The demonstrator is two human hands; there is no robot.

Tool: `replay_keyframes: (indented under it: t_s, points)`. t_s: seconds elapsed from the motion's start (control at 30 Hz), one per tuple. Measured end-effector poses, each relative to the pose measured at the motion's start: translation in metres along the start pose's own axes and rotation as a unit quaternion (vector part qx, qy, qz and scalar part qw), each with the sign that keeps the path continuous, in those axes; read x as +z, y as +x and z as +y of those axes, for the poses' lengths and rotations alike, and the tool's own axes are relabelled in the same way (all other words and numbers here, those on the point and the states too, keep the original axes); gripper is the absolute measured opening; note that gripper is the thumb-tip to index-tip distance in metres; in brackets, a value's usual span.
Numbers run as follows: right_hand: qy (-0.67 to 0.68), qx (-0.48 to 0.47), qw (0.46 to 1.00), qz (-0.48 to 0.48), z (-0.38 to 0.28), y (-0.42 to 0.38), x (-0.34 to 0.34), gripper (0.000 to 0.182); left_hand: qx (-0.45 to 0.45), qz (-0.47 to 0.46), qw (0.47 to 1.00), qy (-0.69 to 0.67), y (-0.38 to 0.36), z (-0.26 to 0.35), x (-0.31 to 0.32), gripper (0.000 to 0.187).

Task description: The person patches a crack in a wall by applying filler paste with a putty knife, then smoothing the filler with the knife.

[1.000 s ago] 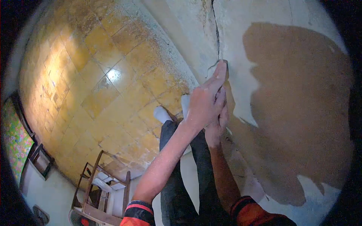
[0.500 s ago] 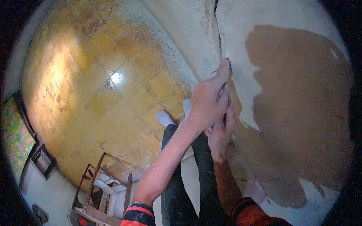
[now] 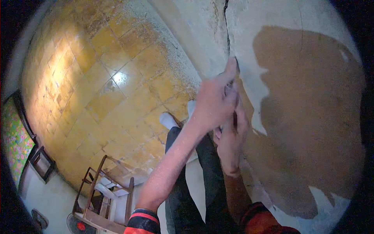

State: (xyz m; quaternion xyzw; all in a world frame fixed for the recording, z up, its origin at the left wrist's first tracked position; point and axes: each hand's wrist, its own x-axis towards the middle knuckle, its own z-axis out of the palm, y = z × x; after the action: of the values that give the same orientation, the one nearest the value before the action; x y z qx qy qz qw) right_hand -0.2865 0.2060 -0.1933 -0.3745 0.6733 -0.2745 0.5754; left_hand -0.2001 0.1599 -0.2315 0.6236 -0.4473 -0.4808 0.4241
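Observation:
My left hand (image 3: pixel 212 101) is against the cracked wall, the index finger stretched up to the lower end of a dark vertical crack (image 3: pixel 227 31). Its other fingers are bent in, and a small greyish bit shows between them, too blurred to name. Just below and partly behind it is my right hand (image 3: pixel 231 142), its fingers curled closed and reaching up to the left hand's fingers. Whatever lies between the two hands is mostly hidden.
Yellow floor tiles (image 3: pixel 105 117) lie to the left, with pale dust along the wall's foot. At lower left stand a wooden frame (image 3: pixel 99 195), a fan with a red centre (image 3: pixel 80 226) and a flowered cloth (image 3: pixel 19 146). A large shadow (image 3: pixel 311 117) covers the wall at right.
Both hands have shifted slightly; the right has come a little to the right. The left fingertip stays near the crack's lower end, and the view has tilted a touch.

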Motion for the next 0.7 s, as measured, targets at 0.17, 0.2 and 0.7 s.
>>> replay_keyframes:
  t_s: [0.17, 0.2, 0.7]
  points:
    - [0.01, -0.054, 0.997, 0.053, 0.014, -0.007, 0.004, 0.041, 0.011, -0.026, 1.0, -0.008, -0.004, 0.012, -0.009, 0.054]
    - [-0.01, -0.021, 0.999, 0.03, 0.006, -0.009, -0.001, 0.047, 0.002, -0.03, 0.999, -0.016, -0.007, 0.014, -0.006, 0.053]
    - [0.023, -0.018, 1.0, 0.005, -0.011, -0.006, 0.002, 0.056, 0.079, 0.046, 0.996, -0.02, 0.009, 0.01, -0.004, 0.051]
